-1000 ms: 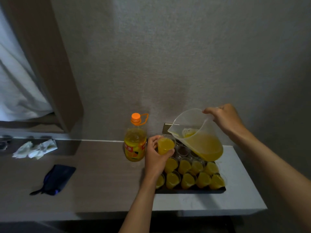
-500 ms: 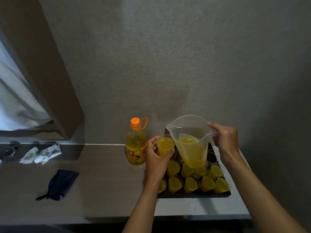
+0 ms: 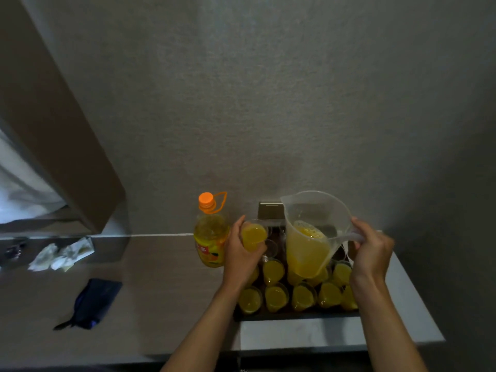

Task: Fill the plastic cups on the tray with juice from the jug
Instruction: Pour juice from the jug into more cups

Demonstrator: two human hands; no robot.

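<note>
From the head camera, the left hand [image 3: 243, 260] is curling round a full plastic cup [image 3: 253, 235] of juice, holding it above the back left corner of the tray [image 3: 295, 316], with the thumb on the cup's left side and the fingers wrapping beneath. The right hand [image 3: 371, 255] is gripping the handle of the clear jug [image 3: 308, 237], fingers closing around it, and is holding the jug nearly upright over the middle of the tray, its spout pointing towards the left hand. The jug is sitting just to the right of the held cup, apart from it, and is roughly half full of yellow juice. Below both hands, filled cups [image 3: 276, 296] are standing in rows at the front of the tray, while a few empty clear ones [image 3: 271, 248] are showing at the back, partly hidden by the jug and the hands. The tray is resting on the pale right end of the tabletop [image 3: 161, 291]. An orange-capped juice bottle [image 3: 212, 237] is standing just left of the left hand. Further left, a dark pouch [image 3: 94, 303] and some crumpled paper [image 3: 60, 255] are lying on the tabletop, well apart from the tray.
</note>
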